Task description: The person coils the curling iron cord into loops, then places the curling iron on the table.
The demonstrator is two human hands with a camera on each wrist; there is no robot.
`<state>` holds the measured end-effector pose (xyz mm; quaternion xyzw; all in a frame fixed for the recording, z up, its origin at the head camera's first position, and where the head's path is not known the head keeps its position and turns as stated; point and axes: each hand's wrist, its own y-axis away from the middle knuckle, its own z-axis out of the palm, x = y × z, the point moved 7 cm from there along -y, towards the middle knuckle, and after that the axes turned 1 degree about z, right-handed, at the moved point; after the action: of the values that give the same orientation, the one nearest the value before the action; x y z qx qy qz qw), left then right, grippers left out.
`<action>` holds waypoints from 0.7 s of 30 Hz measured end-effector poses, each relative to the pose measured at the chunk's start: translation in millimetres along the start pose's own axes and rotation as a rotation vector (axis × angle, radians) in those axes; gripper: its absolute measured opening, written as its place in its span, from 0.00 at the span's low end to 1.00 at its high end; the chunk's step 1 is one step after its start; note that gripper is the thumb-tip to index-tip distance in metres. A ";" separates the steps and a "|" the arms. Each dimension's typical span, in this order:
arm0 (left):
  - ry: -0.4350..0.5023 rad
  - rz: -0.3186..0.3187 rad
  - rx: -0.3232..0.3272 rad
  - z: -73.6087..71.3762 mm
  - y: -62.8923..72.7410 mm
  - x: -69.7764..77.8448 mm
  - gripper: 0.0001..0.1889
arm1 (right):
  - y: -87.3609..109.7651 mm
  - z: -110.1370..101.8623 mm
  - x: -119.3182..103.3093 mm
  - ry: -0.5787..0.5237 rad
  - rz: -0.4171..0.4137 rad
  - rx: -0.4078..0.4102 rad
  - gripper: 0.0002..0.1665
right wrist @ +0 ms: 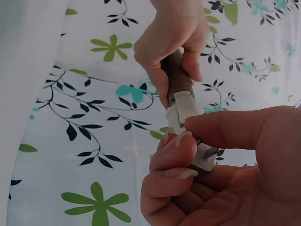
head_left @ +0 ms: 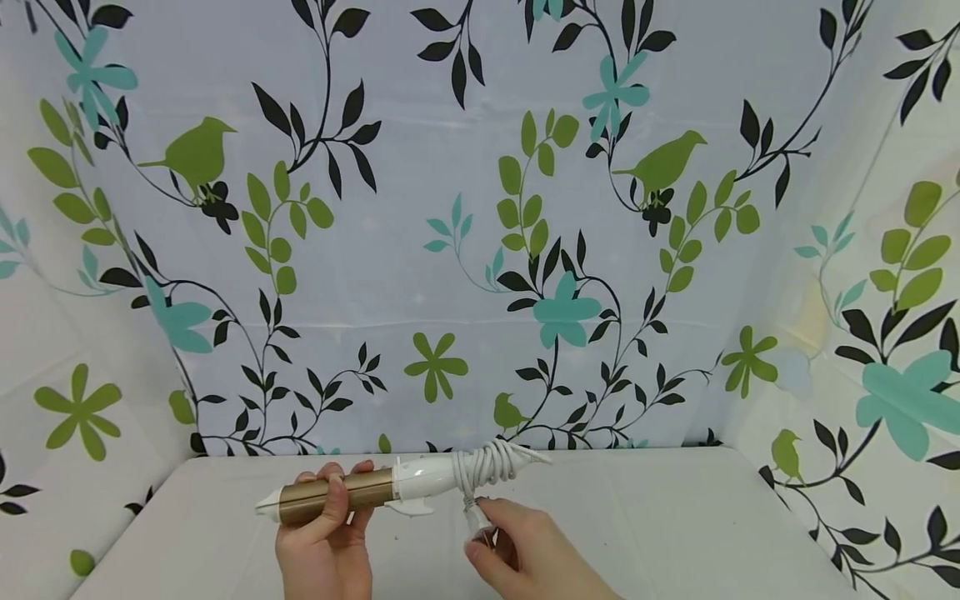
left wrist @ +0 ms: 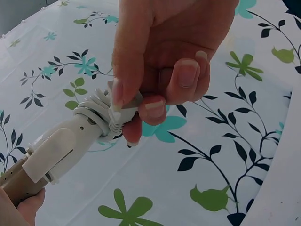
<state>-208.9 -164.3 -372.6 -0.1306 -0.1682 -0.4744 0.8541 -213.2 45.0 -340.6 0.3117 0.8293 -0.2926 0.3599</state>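
A curling iron (head_left: 423, 477) with a white handle and a gold barrel (head_left: 300, 502) is held up almost level above the white table. My left hand (head_left: 326, 533) grips the barrel, thumb across its near side. White cord (head_left: 495, 462) is wound in several loops round the handle's far right end. From those loops hangs the plug (head_left: 477, 521), which my right hand (head_left: 536, 546) pinches between thumb and fingers. Metal prongs (right wrist: 214, 153) show on it in the right wrist view. The iron's white lever (left wrist: 49, 153) faces the camera in the left wrist view.
Below the hands spreads the white table top (head_left: 660, 517). A patterned cloth (head_left: 420, 275) with leaves, birds and flowers rises behind its back edge, and similar cloth hangs at the left and right sides.
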 end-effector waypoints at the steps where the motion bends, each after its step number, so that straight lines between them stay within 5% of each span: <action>1: -0.005 0.001 -0.009 0.6 0.0 -0.1 0.10 | 0.4 0.2 -0.5 -0.019 0.005 -0.012 0.04; 8: -0.004 0.026 -0.101 8.6 2.1 -3.1 0.11 | 5.9 -8.1 0.3 -0.174 0.092 0.010 0.11; 14: -0.096 0.041 -0.195 15.5 3.1 -4.1 0.12 | 8.1 -13.1 3.4 -0.251 0.146 0.051 0.13; 21: -0.234 0.006 -0.150 15.1 0.1 -5.1 0.09 | 6.5 -13.7 8.0 -0.251 0.211 0.040 0.16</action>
<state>-213.8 -154.5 -361.0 -0.2491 -0.2304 -0.4648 0.8178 -218.5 61.2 -340.8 0.3652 0.7344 -0.3062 0.4832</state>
